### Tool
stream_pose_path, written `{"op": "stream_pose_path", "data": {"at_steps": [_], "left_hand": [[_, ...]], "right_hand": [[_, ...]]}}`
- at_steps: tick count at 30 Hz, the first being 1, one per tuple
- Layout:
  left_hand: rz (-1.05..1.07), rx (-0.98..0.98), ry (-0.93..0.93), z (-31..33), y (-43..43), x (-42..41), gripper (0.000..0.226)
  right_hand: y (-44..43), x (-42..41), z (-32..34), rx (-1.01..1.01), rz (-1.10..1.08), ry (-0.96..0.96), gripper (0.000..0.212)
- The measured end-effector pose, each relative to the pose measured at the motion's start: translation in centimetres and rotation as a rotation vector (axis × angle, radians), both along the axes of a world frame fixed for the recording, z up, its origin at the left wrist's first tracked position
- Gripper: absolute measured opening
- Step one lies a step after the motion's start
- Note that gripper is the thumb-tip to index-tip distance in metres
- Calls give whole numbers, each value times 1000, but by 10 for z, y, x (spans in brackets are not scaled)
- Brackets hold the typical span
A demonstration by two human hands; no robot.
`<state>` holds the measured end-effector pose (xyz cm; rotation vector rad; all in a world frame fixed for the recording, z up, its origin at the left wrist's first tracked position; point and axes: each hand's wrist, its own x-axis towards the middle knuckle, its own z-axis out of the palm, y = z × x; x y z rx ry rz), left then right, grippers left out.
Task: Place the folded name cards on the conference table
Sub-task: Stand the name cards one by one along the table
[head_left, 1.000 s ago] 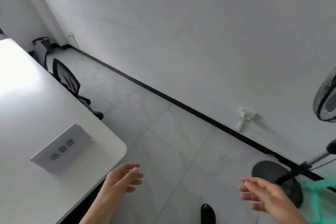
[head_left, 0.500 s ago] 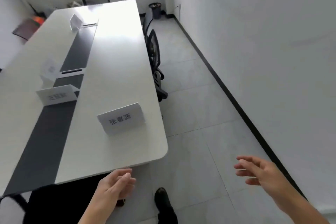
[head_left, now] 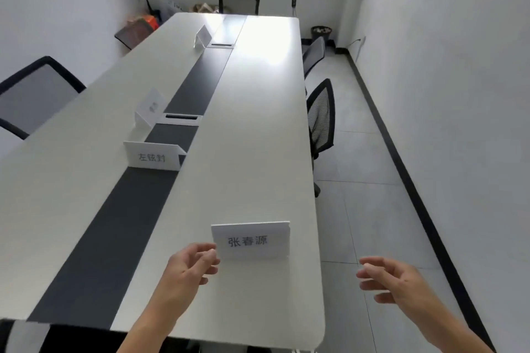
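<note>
The table (head_left: 258,123) before me is white, with a dark grey strip (head_left: 120,232) down its middle. The card (head_left: 252,241) nearest me is white with bluish-grey characters. The chair (head_left: 322,117) on my right is black mesh. The floor (head_left: 372,209) is pale grey tile, the skirting (head_left: 415,186) black, the wall (head_left: 459,66) white.

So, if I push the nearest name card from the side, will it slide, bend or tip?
The nearest name card looks like a thin folded sheet standing as a tent, so it is probably light and a little bendable. The table top looks smooth and glossy, so the card would likely slide. A push high up might tip it.
</note>
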<state>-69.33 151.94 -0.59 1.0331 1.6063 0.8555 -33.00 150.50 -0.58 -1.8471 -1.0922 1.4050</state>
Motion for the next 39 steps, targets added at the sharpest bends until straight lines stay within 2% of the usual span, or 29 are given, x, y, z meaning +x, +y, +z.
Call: {"op": "stream_pose_path", "data": {"at_steps": [6, 9, 12, 16, 21, 25, 31, 33, 36, 39], "left_hand": [[37, -40, 90, -28, 46, -16, 12], [50, -71, 214, -54, 67, -21, 33], [25, -142, 267, -80, 85, -24, 47], [-19, -185, 276, -105, 96, -21, 42], [44, -96, 389, -112, 96, -10, 31], [49, -45, 491, -110, 97, -3, 35], [69, 147, 593, -95, 102, 5, 33], [133, 171, 489, -84, 104, 12, 30], [233, 102, 139, -68, 111, 22, 20], [233, 102, -53, -57, 121, 27, 14]], "right_hand": [[78, -55, -15, -18, 211, -63, 23], [111, -73, -39, 52, 313, -206, 39], [141, -90, -68, 93, 482, -413, 66], [177, -111, -101, 34, 738, -539, 84], [193, -116, -129, -102, 780, -474, 77], [195, -113, -133, -65, 766, -398, 65], [185, -103, -126, 49, 660, -326, 49], [182, -100, -124, 70, 603, -275, 43], [180, -99, -119, 81, 484, -164, 38], [184, -100, -106, 114, 418, -113, 35]]}}
